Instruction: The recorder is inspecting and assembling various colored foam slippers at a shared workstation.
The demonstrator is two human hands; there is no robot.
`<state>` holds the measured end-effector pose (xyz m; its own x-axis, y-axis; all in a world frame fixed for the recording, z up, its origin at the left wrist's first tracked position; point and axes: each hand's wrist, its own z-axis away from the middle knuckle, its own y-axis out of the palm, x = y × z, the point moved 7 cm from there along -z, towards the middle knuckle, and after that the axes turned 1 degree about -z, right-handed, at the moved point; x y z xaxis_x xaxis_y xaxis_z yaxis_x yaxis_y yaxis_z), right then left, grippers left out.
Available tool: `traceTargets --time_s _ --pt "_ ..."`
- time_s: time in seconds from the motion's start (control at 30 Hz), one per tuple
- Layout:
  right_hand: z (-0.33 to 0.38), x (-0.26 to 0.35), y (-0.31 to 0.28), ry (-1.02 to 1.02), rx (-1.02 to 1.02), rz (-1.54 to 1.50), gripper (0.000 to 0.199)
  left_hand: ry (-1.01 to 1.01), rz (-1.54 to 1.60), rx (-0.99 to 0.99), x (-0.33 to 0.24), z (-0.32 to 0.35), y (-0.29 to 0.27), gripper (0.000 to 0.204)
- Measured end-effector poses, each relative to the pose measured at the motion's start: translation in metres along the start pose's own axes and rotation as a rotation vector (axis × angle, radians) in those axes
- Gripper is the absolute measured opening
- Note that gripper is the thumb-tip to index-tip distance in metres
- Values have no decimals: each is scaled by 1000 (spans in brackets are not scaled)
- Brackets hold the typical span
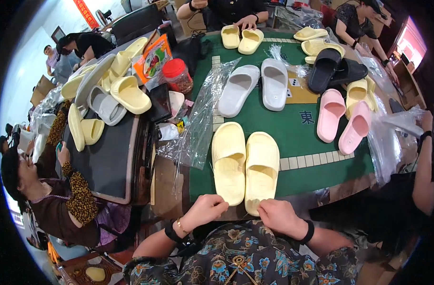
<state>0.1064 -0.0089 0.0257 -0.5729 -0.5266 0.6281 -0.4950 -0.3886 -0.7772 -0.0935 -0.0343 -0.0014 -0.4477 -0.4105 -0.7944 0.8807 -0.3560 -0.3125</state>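
A pair of pale yellow slide slippers lies side by side on the green table mat (236,183), toes pointing away from me. At the heel of the left slipper (228,175) my left hand (201,214) is closed, its thumb and fingers pinching the edge. My right hand (282,218) likewise pinches the heel of the right slipper (262,173). Beyond them stands a pair of grey slippers (274,85). Farther right are pink slippers (331,116), black slippers (325,71) and more yellow ones.
Clear plastic bags (193,128) lie along the mat's left side. On the dark side table (107,161) are piled slippers; near it stand a red-lidded jar (177,76) and an orange packet (153,59). Co-workers sit left, across and right, one with hands at yellow slippers (250,41).
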Motion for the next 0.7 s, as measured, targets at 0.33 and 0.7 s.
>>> traceTargets --time_s 0.33,0.7 --pt "-14 -11 -6 55 97 18 18 115 -70 94 -19 2 19 26" --pt "-62 -20 -23 8 -131 156 10 237 -211 -468 -34 -55 -33 31"
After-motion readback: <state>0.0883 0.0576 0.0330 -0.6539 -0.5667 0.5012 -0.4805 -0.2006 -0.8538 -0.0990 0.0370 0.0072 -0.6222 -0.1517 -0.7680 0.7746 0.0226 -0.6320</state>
